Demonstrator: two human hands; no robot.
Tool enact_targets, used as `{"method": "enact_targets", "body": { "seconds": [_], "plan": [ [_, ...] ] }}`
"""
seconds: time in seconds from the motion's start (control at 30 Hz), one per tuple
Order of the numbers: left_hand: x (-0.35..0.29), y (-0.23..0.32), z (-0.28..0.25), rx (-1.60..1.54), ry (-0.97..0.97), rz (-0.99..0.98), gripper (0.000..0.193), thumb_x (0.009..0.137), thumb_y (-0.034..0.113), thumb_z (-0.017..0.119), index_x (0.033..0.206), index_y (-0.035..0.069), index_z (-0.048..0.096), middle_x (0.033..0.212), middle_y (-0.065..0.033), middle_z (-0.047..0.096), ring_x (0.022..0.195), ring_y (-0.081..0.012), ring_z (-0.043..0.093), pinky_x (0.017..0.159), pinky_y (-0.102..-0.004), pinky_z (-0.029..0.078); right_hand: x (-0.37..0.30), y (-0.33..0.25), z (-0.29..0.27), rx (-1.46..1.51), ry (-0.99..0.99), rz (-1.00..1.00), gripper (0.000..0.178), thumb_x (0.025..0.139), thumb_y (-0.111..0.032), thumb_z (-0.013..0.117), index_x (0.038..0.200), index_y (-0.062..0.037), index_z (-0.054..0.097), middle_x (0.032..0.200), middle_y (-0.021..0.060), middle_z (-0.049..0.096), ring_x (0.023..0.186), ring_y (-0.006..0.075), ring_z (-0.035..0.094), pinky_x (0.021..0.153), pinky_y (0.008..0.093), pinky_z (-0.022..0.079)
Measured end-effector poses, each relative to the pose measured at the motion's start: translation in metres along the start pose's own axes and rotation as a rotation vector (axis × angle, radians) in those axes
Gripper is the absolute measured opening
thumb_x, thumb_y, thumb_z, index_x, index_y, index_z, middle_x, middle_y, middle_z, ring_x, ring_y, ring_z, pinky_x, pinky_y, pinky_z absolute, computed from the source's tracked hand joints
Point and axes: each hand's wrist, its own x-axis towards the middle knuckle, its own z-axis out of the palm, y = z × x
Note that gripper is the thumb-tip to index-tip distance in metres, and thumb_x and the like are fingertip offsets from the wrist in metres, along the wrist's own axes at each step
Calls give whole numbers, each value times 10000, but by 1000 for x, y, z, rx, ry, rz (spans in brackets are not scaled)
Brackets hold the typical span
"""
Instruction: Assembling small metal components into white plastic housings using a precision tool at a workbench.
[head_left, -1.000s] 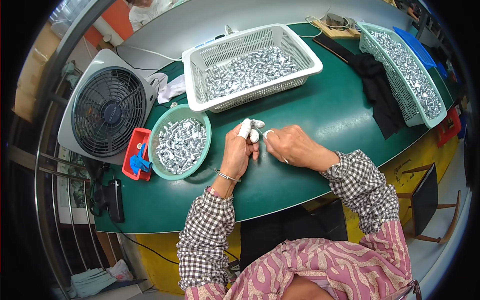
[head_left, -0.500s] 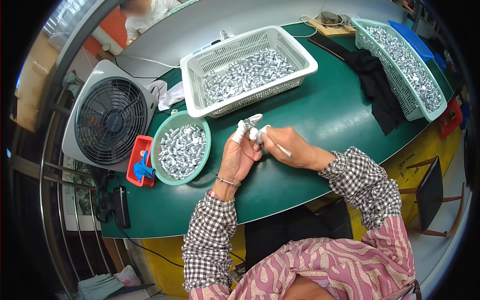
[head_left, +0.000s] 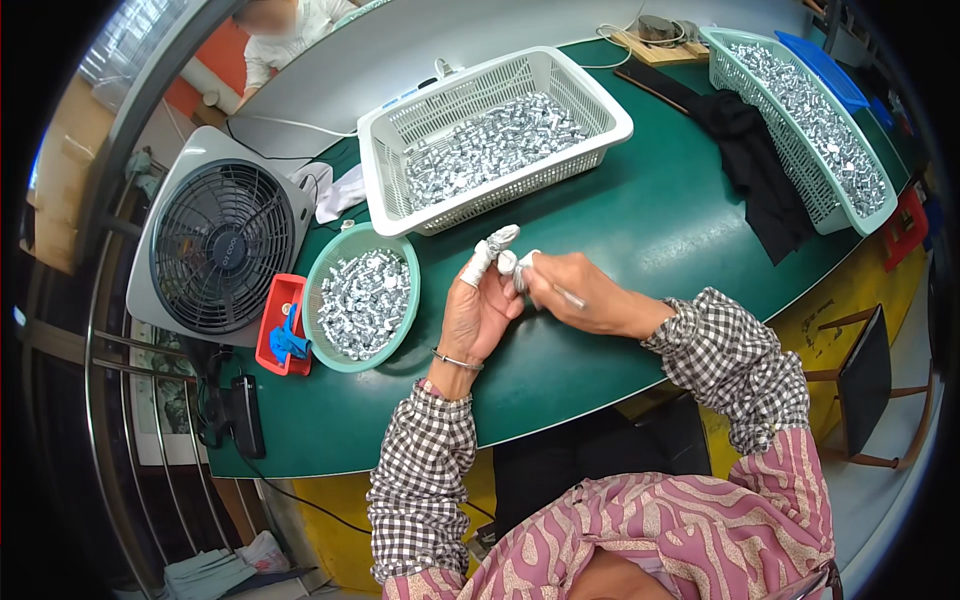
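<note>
My two hands meet above the green table [head_left: 560, 370], in front of the large white basket. The palm of my left hand [head_left: 478, 312] faces up, and its fingers, some with white wrappings, are closed around something too small to make out. Close against it, my right hand [head_left: 580, 290] grips a thin, pale, pen-like tool [head_left: 572, 298], whose end sticks out past the fingers. White wrapping also covers a fingertip of this hand. Small silvery metal parts fill the bottom of the white basket [head_left: 500, 210] and the round light-green basket [head_left: 412, 300] left of my hands.
A box fan [head_left: 225, 245] stands at the left, beside a small red tray [head_left: 268, 345] holding a blue item. Black cloth [head_left: 745, 150] lies at the right, near a long green basket [head_left: 800, 165] of metal parts. Another person [head_left: 290, 40] sits beyond the partition.
Both hands stay together in nearly the same place. The pen-like tool has tilted slightly in my right hand. The whole view has shifted a little.
</note>
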Motion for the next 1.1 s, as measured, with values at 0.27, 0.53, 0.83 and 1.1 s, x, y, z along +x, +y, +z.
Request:
{"method": "enact_targets", "body": {
  "seconds": [0.27,0.53,0.83,1.1],
  "plan": [
    [-5,-2,7,-4,-25,12,308,935,240,421,1116,7,509,702,25,437,603,-79,423,448,-205,366,3,-2,-5,1029,-50,689,172,820,-33,505,673,-31,415,555,123,491,443,254,506,414,345,387],
    [-8,9,8,464,136,5,311,940,251,409,1060,-6,537,681,27,421,558,-69,397,404,-199,331,-5,12,0,-576,-135,-227,200,770,-26,532,654,-38,369,549,103,469,459,265,512,421,355,385],
    [-6,-5,6,153,73,-21,308,944,261,398,1048,-3,518,688,15,458,547,-50,398,414,-181,336,3,-2,8,446,-51,417,230,913,-136,404,745,7,464,573,85,523,432,145,477,402,269,377],
    [-3,-12,7,101,-1,-1,307,941,282,405,1032,8,508,695,13,458,554,-48,400,430,-181,339,7,6,6,925,-71,637,277,938,-169,352,763,3,481,580,64,536,451,89,479,412,218,364]
  ]
}}
